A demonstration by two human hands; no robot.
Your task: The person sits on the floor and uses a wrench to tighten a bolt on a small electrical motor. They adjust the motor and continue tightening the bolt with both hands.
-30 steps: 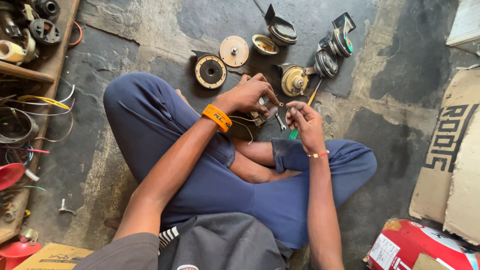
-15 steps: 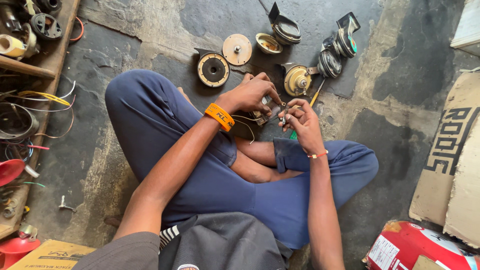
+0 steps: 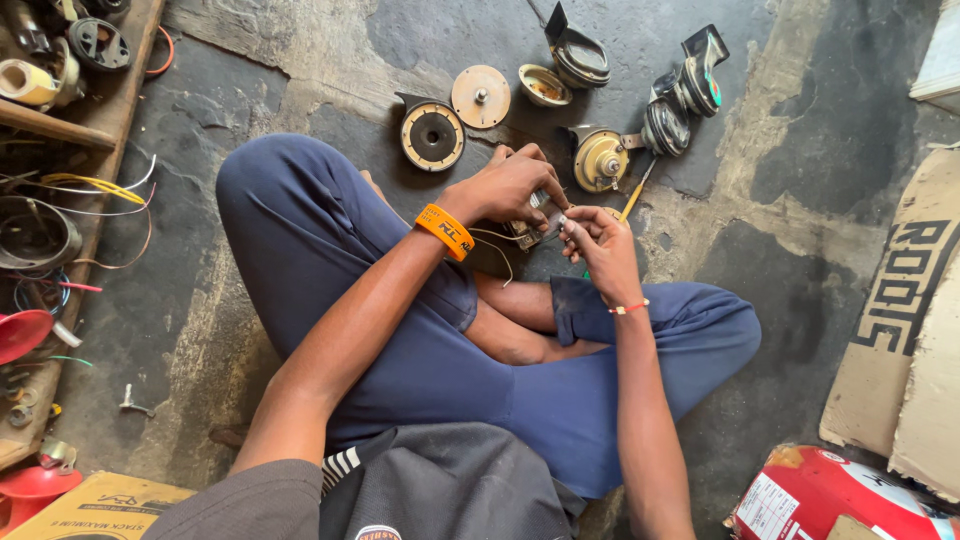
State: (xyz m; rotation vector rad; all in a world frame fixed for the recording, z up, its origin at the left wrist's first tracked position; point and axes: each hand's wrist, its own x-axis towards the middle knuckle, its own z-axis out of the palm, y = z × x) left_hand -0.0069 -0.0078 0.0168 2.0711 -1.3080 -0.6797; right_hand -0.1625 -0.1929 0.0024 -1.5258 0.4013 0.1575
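Note:
I sit cross-legged on a concrete floor in blue trousers. My left hand [image 3: 505, 187], with an orange wristband, grips a small metal part with thin wires [image 3: 528, 228] above my knees. My right hand [image 3: 598, 242], with a thin red bracelet, pinches a small tool at the part's right side; what the tool is I cannot make out. The two hands nearly touch. Just beyond them on the floor lie a round black disc unit [image 3: 432, 135], a tan round plate [image 3: 481, 96] and a brass-coloured round unit [image 3: 600, 160].
More round horn-like units [image 3: 685, 100] and a shallow cup [image 3: 545, 86] lie at the top. A wooden board with wires, coils and tape [image 3: 40, 190] runs along the left. Cardboard [image 3: 900, 330] lies at the right, a red-and-white pack [image 3: 820, 495] at the bottom right, a carton [image 3: 95, 505] at the bottom left.
My hands stay together on the small part; the right hand has shifted slightly in towards it. The view has drifted a little.

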